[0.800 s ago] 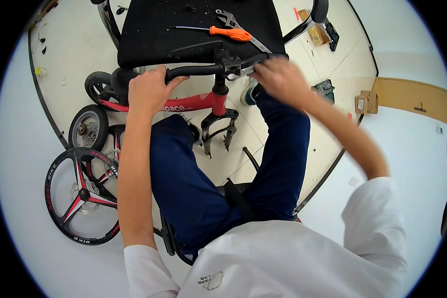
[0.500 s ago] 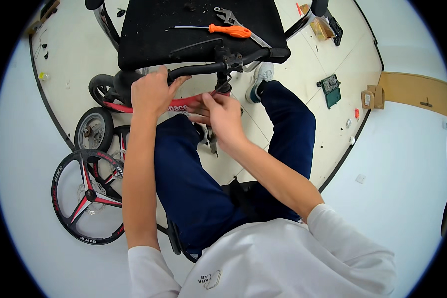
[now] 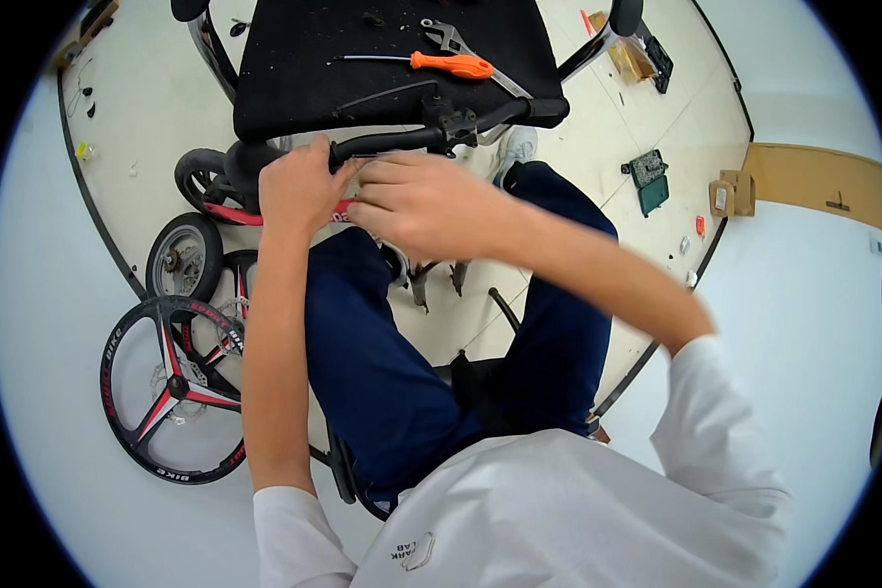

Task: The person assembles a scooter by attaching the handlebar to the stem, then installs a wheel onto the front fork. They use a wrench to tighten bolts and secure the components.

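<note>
My left hand [image 3: 302,188] is closed around the left end of a black handlebar [image 3: 392,141], its thumb pointing right beneath the bar. Just right of it, my right hand [image 3: 416,204] is slightly blurred, fingers curled toward the left thumb. Whatever those fingers hold, if anything, is hidden; a thin dark edge shows above them. Under both hands lies a bicycle with a red frame [image 3: 233,214], mostly covered by the right hand and forearm. The bar's clamp [image 3: 458,125] sits at the front edge of a black chair seat [image 3: 304,93].
On the seat lie an orange-handled screwdriver [image 3: 451,65] and an adjustable wrench [image 3: 475,61]. Loose wheels, including a three-spoke wheel [image 3: 176,388] and a small grey wheel [image 3: 184,257], lie at left. A green open case [image 3: 650,182] and a cardboard box [image 3: 733,193] are at right.
My right hand has left the frame's head area and moved left and up, close beside my left hand. My left hand stays at the handlebar end.
</note>
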Tool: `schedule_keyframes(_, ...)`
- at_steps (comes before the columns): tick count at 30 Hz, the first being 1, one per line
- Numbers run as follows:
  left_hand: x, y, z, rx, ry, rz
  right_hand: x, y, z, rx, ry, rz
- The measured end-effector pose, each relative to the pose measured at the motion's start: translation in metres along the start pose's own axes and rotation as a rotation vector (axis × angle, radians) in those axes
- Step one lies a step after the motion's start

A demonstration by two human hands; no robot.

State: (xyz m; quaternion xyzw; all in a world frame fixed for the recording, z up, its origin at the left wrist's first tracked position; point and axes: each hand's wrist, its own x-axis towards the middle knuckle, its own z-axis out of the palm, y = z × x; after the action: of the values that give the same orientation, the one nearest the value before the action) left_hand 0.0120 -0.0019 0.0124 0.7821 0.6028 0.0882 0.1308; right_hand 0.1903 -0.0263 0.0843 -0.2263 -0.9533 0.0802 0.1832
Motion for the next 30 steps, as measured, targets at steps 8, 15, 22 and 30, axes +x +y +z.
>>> schedule_keyframes(8, 0.003, -0.001, -0.002, 0.033, 0.017, 0.015, 0.035, 0.081, -0.048, -0.395, -0.625, -0.734)
schedule_keyframes(15, 0.01, -0.003, 0.005, 0.028, 0.081, 0.002, 0.047, 0.101, -0.053, -0.378, -0.628, -0.711)
schedule_keyframes(22, 0.003, -0.002, 0.011, -0.004, 0.078, -0.004, 0.017, 0.109, -0.038, -0.402, -0.462, -0.666)
schedule_keyframes(30, 0.009, 0.005, 0.009, 0.029, 0.044, -0.008, -0.031, 0.13, -0.056, -0.59, -0.283, -0.458)
